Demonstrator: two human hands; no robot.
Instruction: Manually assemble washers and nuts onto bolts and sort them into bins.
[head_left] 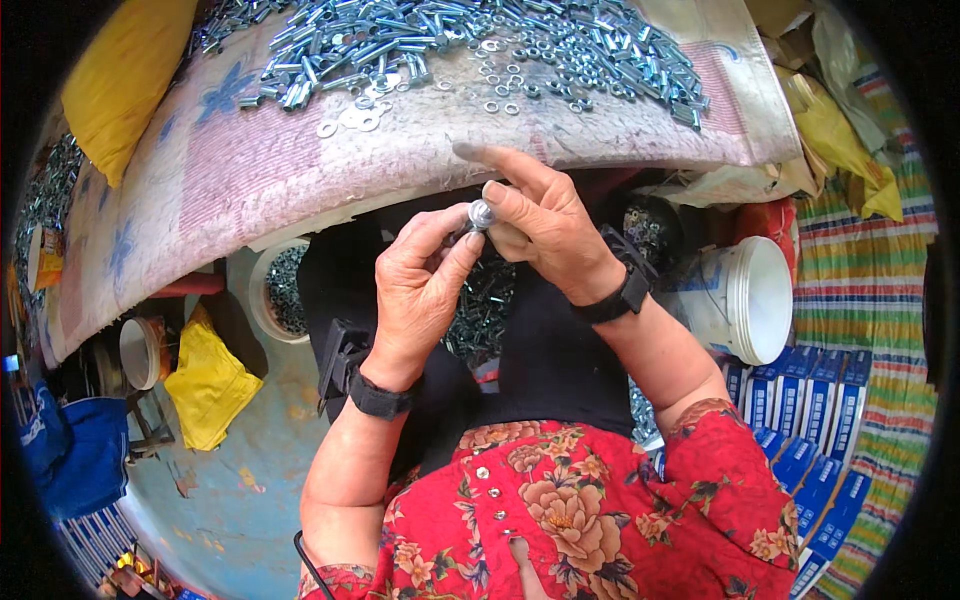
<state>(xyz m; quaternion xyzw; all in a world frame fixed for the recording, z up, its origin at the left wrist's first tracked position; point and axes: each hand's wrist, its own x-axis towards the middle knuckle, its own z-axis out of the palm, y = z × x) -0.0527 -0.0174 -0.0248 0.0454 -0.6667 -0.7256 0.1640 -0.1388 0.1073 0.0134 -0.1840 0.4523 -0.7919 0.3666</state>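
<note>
Head view. Two bare hands at work on a small metal fastener, held above the lap and just short of the near edge of the cloth-covered surface (260,180). The left hand (418,270) is clamped on the fastener (481,214), its thumb and forefinger pinching from the person's left. The right hand (550,215) meets the piece from the other side: its thumb lies close against the top, its forefinger stands out straight and apart, and whether the curled fingers behind also grip cannot be told. A round, washer-like face shows toward the camera; the shank is mostly hidden.

The step in hand appears to be the fitting or turning of small parts on this fastener. To do it well, the left pinch should stay firm and still—serving as a vice—while the right fingertips do the fine turning. The round face is best kept square to the shank, since a tilted ring would probably bind. Light pressure should suffice; a hard squeeze could make the smooth metal slip.

Beyond lie loose bolts (400,45), flat washers (355,117) and nuts (580,104). Working over the lap carries one risk—a dropped piece could be lost among the dark metal parts (475,325) below.
</note>
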